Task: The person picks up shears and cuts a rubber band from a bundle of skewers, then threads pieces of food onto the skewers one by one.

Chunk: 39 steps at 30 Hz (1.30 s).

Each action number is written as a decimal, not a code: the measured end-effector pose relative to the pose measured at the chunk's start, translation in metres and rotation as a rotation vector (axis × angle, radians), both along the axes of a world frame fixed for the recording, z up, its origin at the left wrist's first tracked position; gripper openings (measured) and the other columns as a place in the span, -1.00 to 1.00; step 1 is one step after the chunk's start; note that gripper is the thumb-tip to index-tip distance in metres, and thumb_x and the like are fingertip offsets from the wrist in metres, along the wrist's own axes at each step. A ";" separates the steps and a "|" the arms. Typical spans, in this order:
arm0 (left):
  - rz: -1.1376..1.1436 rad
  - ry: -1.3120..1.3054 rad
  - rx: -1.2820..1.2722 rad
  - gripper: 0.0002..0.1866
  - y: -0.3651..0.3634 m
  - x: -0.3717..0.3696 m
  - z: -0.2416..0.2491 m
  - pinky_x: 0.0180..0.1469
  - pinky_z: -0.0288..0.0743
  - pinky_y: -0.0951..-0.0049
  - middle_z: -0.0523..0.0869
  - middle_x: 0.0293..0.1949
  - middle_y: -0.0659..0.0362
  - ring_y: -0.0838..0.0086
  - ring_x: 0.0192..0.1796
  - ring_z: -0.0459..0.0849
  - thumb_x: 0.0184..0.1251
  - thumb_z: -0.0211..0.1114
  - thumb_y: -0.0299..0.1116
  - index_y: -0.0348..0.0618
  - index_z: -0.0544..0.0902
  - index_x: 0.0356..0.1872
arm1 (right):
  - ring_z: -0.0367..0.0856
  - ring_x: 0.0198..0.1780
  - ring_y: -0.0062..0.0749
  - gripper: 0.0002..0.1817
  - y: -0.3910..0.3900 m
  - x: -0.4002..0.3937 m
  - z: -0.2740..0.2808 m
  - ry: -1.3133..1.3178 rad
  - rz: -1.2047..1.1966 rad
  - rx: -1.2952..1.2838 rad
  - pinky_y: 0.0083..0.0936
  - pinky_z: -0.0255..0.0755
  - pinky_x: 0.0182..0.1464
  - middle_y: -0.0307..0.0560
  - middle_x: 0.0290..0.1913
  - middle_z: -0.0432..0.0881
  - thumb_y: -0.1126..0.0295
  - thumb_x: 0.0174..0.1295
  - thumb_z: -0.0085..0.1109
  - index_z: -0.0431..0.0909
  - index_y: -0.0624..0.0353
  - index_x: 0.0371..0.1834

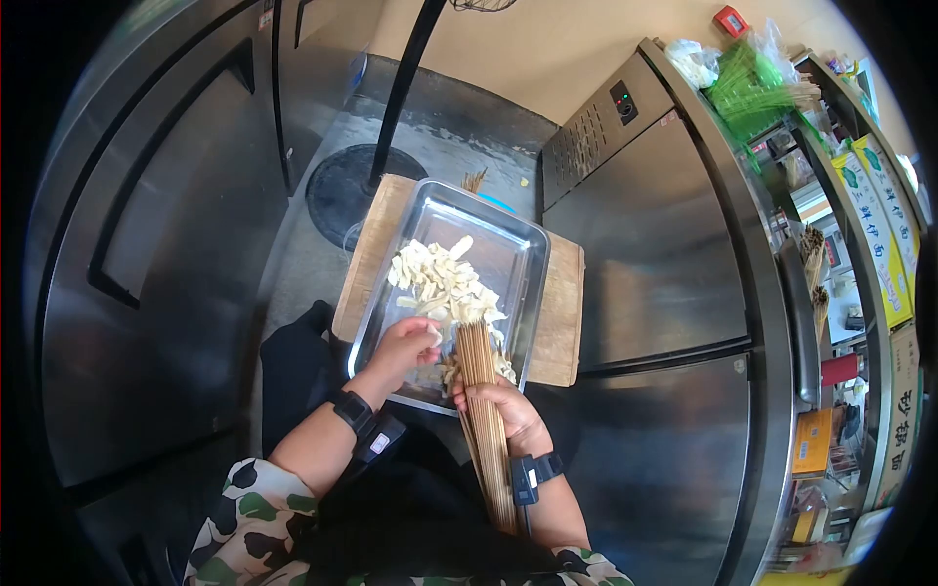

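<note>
My right hand [510,408] is wrapped round a thick bundle of thin bamboo skewers [481,381], which slants down toward my lap. The upper skewer ends reach over a metal tray [533,293]. In the tray lies a loose heap of creamy-white sliced food pieces [445,277]; their exact kind cannot be made out. Over the near left part of the tray, my left hand [401,354] is closed, its fingertips pinching what looks like a small pale slice [434,335], mostly covered by the fingers. Several more pieces sit beneath and beside the bundle, partly hidden.
Under the tray is a wooden board [564,322]. Behind it stands a black pole [403,93] on a round base [337,190]. Steel cabinets rise at left [176,273] and right [650,264]. Crowded shelves with yellow packages [884,230] line the far right.
</note>
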<state>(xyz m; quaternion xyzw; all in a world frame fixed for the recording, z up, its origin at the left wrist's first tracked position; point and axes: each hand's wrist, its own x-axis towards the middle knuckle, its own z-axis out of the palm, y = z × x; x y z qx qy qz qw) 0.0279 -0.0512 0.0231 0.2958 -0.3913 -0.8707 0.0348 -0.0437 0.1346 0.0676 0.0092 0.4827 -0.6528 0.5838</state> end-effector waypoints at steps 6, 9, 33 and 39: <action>-0.248 0.029 0.007 -0.88 0.008 -0.007 -0.001 -0.34 0.48 0.68 0.61 -0.42 0.27 0.66 -0.41 0.57 0.24 0.27 -0.33 -0.14 0.58 -0.31 | 0.53 -0.37 -0.50 -0.71 -0.001 -0.001 -0.006 -0.013 0.021 -0.010 -0.60 0.47 -0.27 -0.17 -0.33 0.56 0.56 0.00 0.18 0.49 0.25 -0.15; -0.246 0.069 0.069 -0.86 0.007 -0.009 -0.005 -0.36 0.48 0.70 0.60 -0.45 0.28 0.67 -0.42 0.56 0.25 0.27 -0.31 -0.16 0.58 -0.33 | 0.52 -0.38 -0.51 -0.70 -0.003 0.000 -0.003 0.003 0.025 -0.009 -0.61 0.45 -0.29 -0.18 -0.34 0.55 0.57 -0.01 0.19 0.49 0.24 -0.14; -0.197 0.064 -0.029 -0.83 0.008 -0.003 -0.002 -0.34 0.50 0.71 0.62 -0.44 0.29 0.71 -0.45 0.57 0.26 0.28 -0.27 -0.15 0.58 -0.34 | 0.57 -0.31 -0.52 -0.61 -0.010 0.005 0.003 0.143 0.036 0.126 -0.66 0.47 -0.22 -0.12 -0.30 0.60 0.62 -0.03 0.17 0.46 0.24 -0.05; -0.192 0.091 0.109 -0.86 0.006 -0.006 -0.005 -0.36 0.50 0.66 0.62 -0.46 0.25 0.68 -0.47 0.56 0.22 0.28 -0.34 -0.20 0.58 -0.34 | 0.57 -0.29 -0.52 -0.60 -0.009 0.004 0.004 0.129 0.039 0.125 -0.64 0.47 -0.20 -0.12 -0.29 0.60 0.60 -0.02 0.17 0.45 0.25 -0.03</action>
